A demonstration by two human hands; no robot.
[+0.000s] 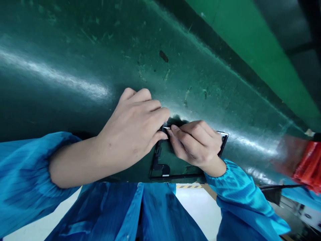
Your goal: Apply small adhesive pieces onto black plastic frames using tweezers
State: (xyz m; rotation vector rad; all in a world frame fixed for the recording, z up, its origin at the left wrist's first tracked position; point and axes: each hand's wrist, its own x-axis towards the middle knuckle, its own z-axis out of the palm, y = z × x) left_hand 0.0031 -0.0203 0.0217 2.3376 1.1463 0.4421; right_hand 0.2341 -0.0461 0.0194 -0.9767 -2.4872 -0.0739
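My left hand [135, 122] pinches the far left corner of the black frame [185, 176], which lies on the table [62, 110], long sides running rightward beneath my right hand [199, 142], which grips what seems a thin shiny sliver [166, 127] near that corner.

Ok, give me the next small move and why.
Perhaps steady the black frame with the left hand while the right hand gently eases the thin shiny sliver: it shows between both hands' fingertips, near the frame's corner.
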